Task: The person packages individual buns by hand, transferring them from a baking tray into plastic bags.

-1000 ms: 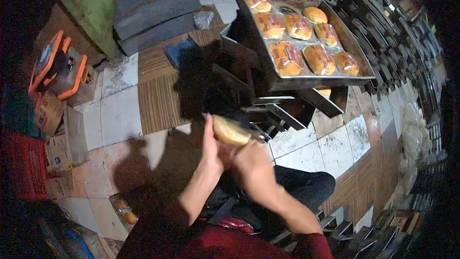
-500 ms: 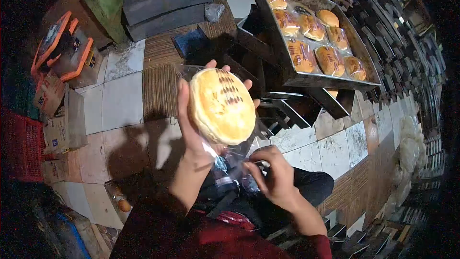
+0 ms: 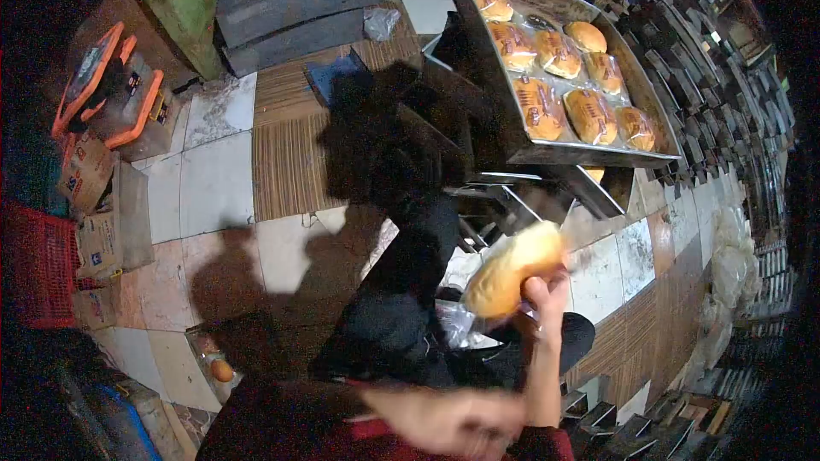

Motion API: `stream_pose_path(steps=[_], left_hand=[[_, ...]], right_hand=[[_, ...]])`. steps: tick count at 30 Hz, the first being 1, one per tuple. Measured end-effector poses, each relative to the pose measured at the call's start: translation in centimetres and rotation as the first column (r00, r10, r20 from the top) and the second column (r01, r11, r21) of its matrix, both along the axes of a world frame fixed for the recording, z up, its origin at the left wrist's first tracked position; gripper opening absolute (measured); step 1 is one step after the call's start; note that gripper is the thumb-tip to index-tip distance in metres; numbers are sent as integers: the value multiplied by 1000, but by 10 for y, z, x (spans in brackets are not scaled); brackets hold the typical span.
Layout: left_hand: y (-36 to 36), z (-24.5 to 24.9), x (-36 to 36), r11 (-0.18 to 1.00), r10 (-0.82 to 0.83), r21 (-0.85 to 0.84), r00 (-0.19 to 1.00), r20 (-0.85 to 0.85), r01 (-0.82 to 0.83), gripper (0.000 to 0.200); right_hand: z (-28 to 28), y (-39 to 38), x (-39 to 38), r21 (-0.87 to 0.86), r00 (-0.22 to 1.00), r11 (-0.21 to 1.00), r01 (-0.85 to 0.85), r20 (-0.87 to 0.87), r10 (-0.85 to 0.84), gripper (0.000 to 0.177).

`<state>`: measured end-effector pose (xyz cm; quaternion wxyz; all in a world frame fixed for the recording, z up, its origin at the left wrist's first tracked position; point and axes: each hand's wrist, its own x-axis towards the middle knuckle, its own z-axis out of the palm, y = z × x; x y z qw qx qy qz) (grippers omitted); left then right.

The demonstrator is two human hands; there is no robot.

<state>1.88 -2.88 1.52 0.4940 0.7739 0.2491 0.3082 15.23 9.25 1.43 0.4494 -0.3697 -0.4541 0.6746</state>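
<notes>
A golden bread bun (image 3: 512, 269) in a clear plastic bag is held up over my right knee, blurred by motion. My right hand (image 3: 549, 294) is closed around its right end, with the thumb pressed on the near face. Loose plastic (image 3: 454, 324) hangs from the bun's lower left end. Low across my lap, my left hand (image 3: 483, 421) points to the right, below my right wrist and apart from the bun. Motion smears its fingers.
A metal tray (image 3: 589, 152) with several bagged buns (image 3: 591, 115) stands ahead on the right, on dark stacked trays. Orange-trimmed boxes (image 3: 128, 102), cartons (image 3: 98, 243) and a red crate (image 3: 38, 269) line the left. Another bun (image 3: 222, 370) lies low on the left.
The bun has moved right and down from my left hand into my right, turning edge-on. My left hand has let go and dropped toward my lap.
</notes>
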Motion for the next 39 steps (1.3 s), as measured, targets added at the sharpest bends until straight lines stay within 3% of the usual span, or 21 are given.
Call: stream_pose_path(steps=[2,3,4,5,6,7,9,11,15,17,19,21,23,25,27,29,31,33,35,37,39], left_hand=[[-19,28,-12,943,-322,81,826,462,323,46],[-2,32,-37,921,-297,-8,717,631,388,37],[11,-3,-53,833,-380,-51,635,672,552,30],[16,-40,-65,713,-443,-81,537,718,696,22],[3,-24,-74,840,321,-543,798,510,9,22],[-11,-8,-76,337,896,-691,444,25,-640,22],[-9,-92,-71,113,929,-361,227,-292,-926,24],[8,-96,-76,198,775,-468,430,-463,-861,27],[46,-100,-79,428,745,-474,597,-296,-770,23],[36,-51,-81,575,751,-445,659,-46,-687,14],[25,-31,-80,615,774,45,614,156,-787,10],[20,-50,-67,595,803,-146,583,121,-790,10],[14,-64,-57,497,835,-403,550,-19,-768,12],[7,-56,-56,612,764,-387,643,61,-690,6],[16,-45,-54,632,757,-342,647,85,-695,6],[42,-42,-58,481,871,54,484,85,-875,12],[74,-50,-70,200,977,-304,165,139,-931,13],[65,-48,-80,79,985,-412,135,-108,-908,17],[36,-89,-69,84,992,-255,106,-72,-963,23],[-3,-135,-56,-8,960,-495,131,-246,-869,27],[-15,-102,-40,-272,907,-742,93,-410,-613,25]], right_hand=[[-42,-16,4,-337,998,940,-55,-11,54,84],[-57,-32,-8,-200,952,980,15,303,47,74],[-76,-52,-19,-259,965,966,-13,251,80,66],[-100,-67,-24,-57,936,993,-105,331,118,60],[-136,-83,-16,-75,889,984,-161,423,178,55],[-131,-89,-18,-218,888,970,-105,418,190,41],[-122,-85,-25,-91,954,995,37,299,-8,30],[-129,-71,-30,-238,914,967,87,406,18,28],[-62,-49,-45,-204,806,972,-114,554,211,12],[-30,-56,-37,415,840,898,-149,532,-107,9],[-15,-72,-29,725,740,675,-138,528,-416,6],[-44,-77,-23,760,654,619,-197,573,-494,8],[-52,-77,-25,340,772,937,-83,616,-155,5],[-32,-79,-27,600,811,798,-47,489,-320,8],[-27,-74,-29,493,841,868,-57,493,-225,10],[-30,-38,-42,568,753,784,-250,623,-212,15],[-35,-1,-60,572,690,820,-16,600,-405,29],[-53,8,-49,421,718,905,60,611,-332,32],[-81,-24,-29,154,733,985,81,660,-164,31],[-112,-66,-13,104,630,993,49,768,-111,25],[-86,-94,-11,486,629,874,3,679,-380,24]])
